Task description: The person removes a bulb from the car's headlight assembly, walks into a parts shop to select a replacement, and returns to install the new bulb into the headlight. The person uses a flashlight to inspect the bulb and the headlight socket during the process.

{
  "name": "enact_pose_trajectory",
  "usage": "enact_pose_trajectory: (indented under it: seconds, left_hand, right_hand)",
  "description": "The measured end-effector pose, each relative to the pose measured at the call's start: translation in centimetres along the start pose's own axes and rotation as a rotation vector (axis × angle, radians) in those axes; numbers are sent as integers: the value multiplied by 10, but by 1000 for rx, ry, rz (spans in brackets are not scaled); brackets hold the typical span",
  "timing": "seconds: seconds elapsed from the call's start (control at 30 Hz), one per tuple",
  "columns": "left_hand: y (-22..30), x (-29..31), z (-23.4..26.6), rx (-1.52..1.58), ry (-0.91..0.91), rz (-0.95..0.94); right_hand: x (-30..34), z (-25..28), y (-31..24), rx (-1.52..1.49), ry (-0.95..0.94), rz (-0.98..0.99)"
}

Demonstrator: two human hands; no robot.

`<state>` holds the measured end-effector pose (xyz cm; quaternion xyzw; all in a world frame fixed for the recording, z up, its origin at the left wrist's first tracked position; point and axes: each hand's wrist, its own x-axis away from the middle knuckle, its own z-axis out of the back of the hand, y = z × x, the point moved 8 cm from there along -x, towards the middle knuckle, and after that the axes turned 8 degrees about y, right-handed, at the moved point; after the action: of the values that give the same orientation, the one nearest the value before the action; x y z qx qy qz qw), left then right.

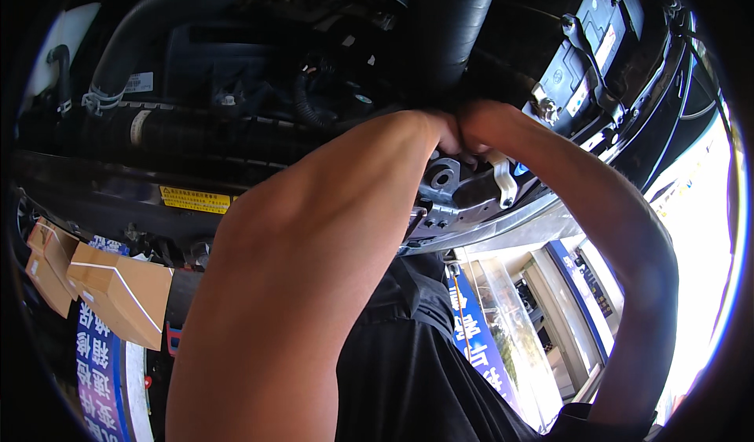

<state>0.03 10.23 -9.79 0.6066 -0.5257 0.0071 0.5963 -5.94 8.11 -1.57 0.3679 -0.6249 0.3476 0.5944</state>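
Observation:
Both my hands meet inside a car's engine bay, just behind its front edge. My left hand [445,130] is bent sharply at the wrist, and its fingers are mostly hidden behind the right one. Curled beside it, my right hand [488,125] is closed; what lies in its fingers is out of sight. Right under them are a pale metal bracket [503,179] and a dark metal part with a round hole [442,177]. A thick black duct [452,34] comes down just beyond the hands.
A silver-grey panel [577,45] with a dark bracket sits at right. Black hoses [129,45] run at left, above a yellow warning label [195,199]. Cardboard boxes [122,293] stand at lower left, near a blue-and-white banner [98,371]. The front edge [479,234] curves below my hands.

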Motion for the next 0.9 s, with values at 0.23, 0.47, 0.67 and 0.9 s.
enact_pose_trajectory:
  seconds: [0.23, 0.47, 0.67, 0.9]
  left_hand:
    - [10, 5, 1, -4, 10, -5]
    - [12, 27, 13, 32, 13, 54]
    - [8, 17, 6, -6, 15, 30]
    - [9, 7, 4, -53, 23, 23]
  right_hand:
    - [1, -2, 3, -64, 42, -4]
    - [0, 1, 0, -48, 43, 7]
    - [1, 0, -5, 18, -16, 86]
    - [-16, -20, 2, 95, 236, 149]
